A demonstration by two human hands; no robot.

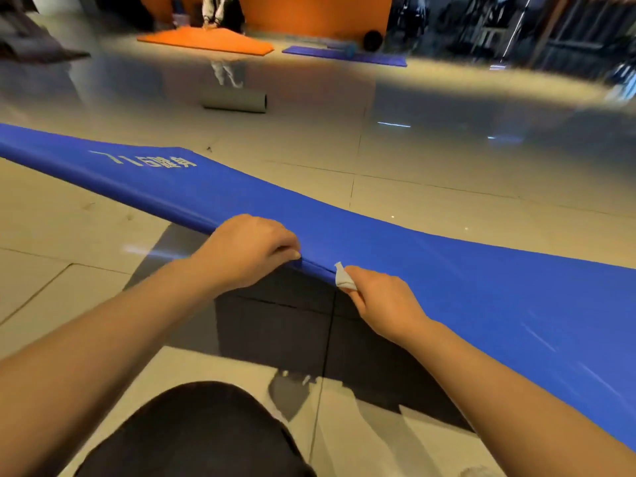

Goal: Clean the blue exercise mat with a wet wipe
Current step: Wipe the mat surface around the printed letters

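The blue exercise mat stretches across the tiled floor from the far left to the near right, with white lettering near its left end. Its near edge is lifted off the floor and casts a dark shadow below. My left hand grips that raised edge, fingers curled over it. Just to the right, my right hand pinches a small crumpled white wet wipe and holds it against the same edge of the mat.
A rolled grey mat lies on the floor beyond. Farther back lie an orange mat and another blue mat, with a person standing by the orange wall. My dark-clothed knee is at the bottom.
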